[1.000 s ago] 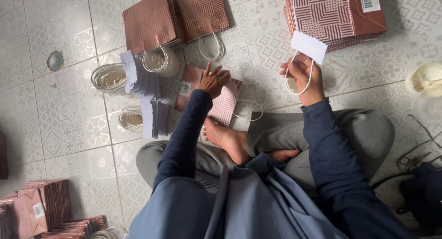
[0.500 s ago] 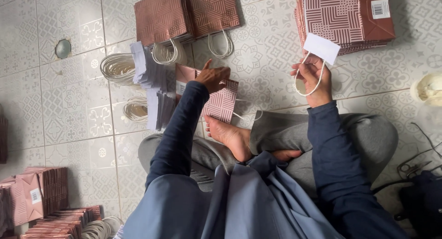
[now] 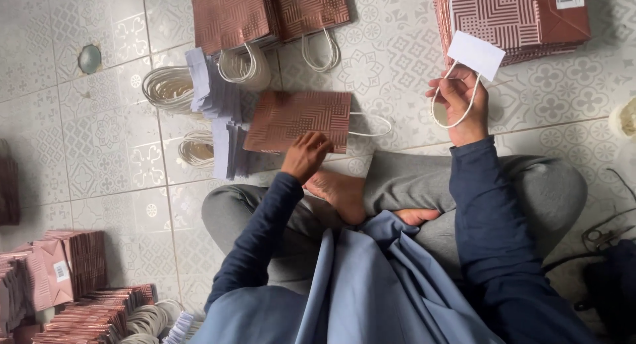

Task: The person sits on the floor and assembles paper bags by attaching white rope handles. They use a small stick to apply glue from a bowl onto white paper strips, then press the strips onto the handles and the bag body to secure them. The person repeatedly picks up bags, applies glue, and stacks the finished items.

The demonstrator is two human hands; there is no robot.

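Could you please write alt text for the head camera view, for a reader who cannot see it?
A person sitting cross-legged on a patterned tile floor rests the left hand on a flat copper-brown patterned paper bag, while the right hand holds a white card with a white cord loop. More bags, stacked, lie around.

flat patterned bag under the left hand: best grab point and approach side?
Probably the white cord handle. The bag lies flat on the tiled floor, so its faces give no edge to pinch, while the handle loops out past its right end. Come from the right; the left hand covers the near edge.
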